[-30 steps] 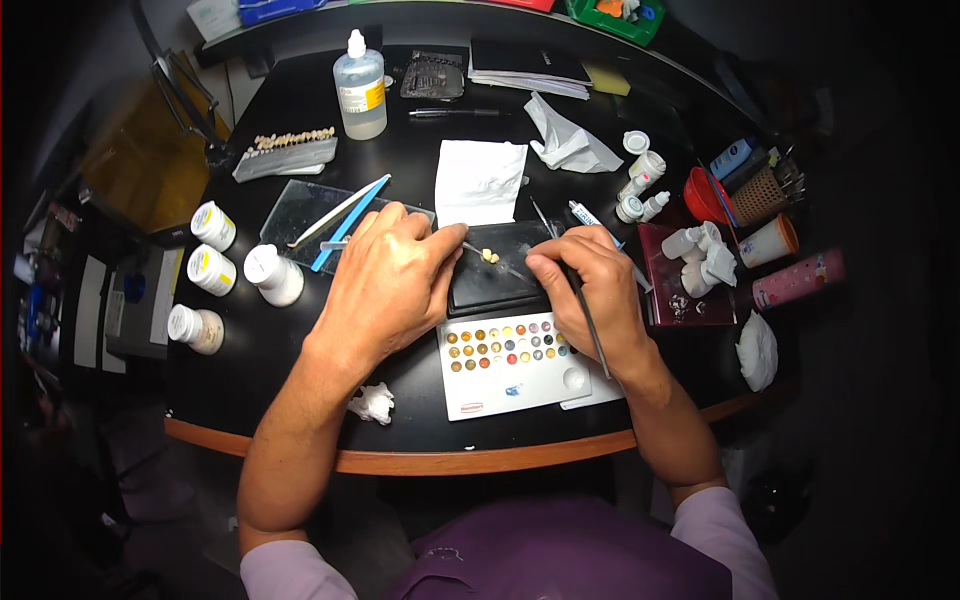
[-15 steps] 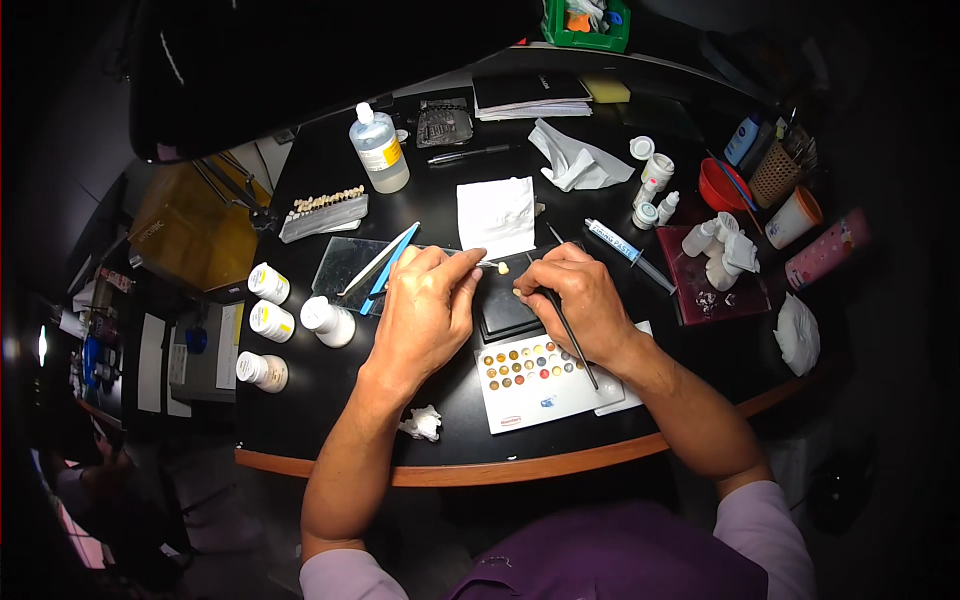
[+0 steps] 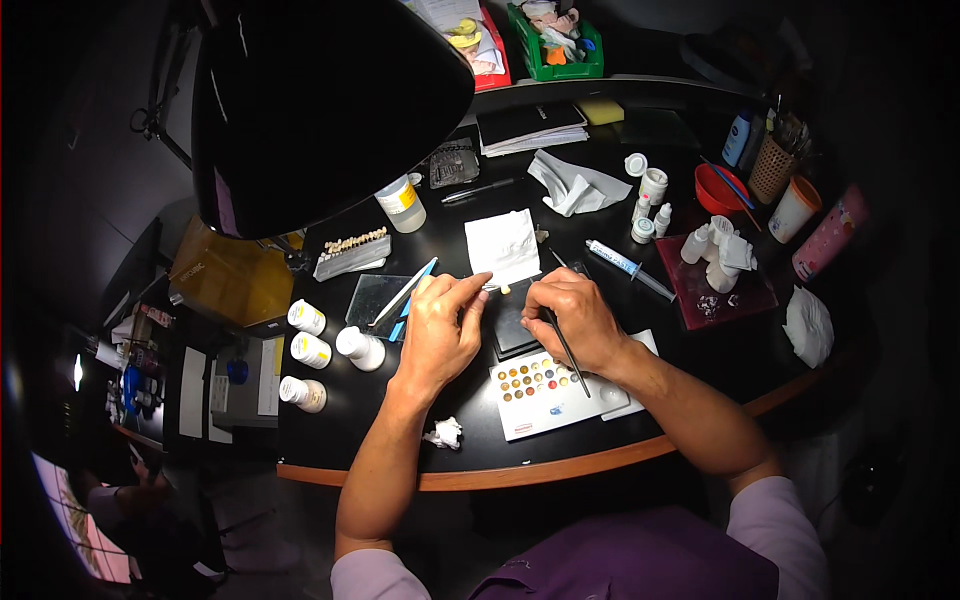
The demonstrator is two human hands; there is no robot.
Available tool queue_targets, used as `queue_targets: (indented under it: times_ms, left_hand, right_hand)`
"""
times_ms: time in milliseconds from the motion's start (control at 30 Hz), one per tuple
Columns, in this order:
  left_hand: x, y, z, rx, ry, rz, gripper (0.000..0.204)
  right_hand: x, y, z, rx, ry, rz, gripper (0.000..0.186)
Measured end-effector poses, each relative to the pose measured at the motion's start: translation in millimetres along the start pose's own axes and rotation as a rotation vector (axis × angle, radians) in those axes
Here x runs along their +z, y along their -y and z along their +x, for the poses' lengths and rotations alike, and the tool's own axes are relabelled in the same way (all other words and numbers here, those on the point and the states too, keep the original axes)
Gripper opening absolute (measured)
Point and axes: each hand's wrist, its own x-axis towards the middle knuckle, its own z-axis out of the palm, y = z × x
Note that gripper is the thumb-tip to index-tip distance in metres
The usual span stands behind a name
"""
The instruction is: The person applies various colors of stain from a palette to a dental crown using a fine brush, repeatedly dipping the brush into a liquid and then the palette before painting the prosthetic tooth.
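The hands are being held close together but apart over the bench [image 3: 350, 420]. By the left hand [image 3: 447, 322] a thin holder [image 3: 491, 287] is being pinched between thumb and forefinger; by the right hand [image 3: 568, 318] a slender dark-handled tool [image 3: 567, 354] is being gripped like a pen, its tip not being clearly shown. Between them, just beyond the left fingertips, a small cream-coloured piece [image 3: 505, 290] is being held up, apparently on the holder, near the far edge of a black pad [image 3: 510, 327]. The work is seemingly being done midway: piece and tool are not yet being laid down, and how much of the piece is finished cannot be told. Nearer the front, a white palette [image 3: 527, 413] of coloured wells is lying uncovered; beyond the pad, a white paper square [image 3: 502, 247] is being spread out; leftward, a white jar [image 3: 361, 349] is standing by a glass slab [image 3: 373, 300].
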Motion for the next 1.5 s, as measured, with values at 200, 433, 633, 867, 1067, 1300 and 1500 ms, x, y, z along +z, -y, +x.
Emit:
queue_targets:
  times_ms: [200,433,633,867,1067,1300,1500]
  left_hand:
    - [6,8,5,0.034,-0.09,0.079,0.022]
    - [16,26,19,0.078,-0.099,0.085,0.022]
    - [17,36,28,0.128,-0.096,0.11,0.02]
    - [14,42,27,0.155,-0.057,0.123,0.019]
    - [11,42,28,0.172,-0.062,0.09,0.021]
    - [11,37,27,0.027,-0.003,0.001,0.019]
    - [10,41,23,0.071,-0.024,0.022,0.021]
  right_hand:
    - [-24,3,12,0.169,-0.233,0.311,0.012]
    - [-29,-17,32,0.292,-0.148,0.408,0.026]
    - [-5,-46,30,0.28,-0.172,0.417,0.02]
    - [0,-35,34,0.314,-0.129,0.522,0.022]
    - [10,-31,34,0.491,-0.149,0.734,0.029]
    - [13,-39,32,0.506,-0.168,0.699,0.032]
    - [7,-32,34,0.56,-0.14,0.778,0.033]
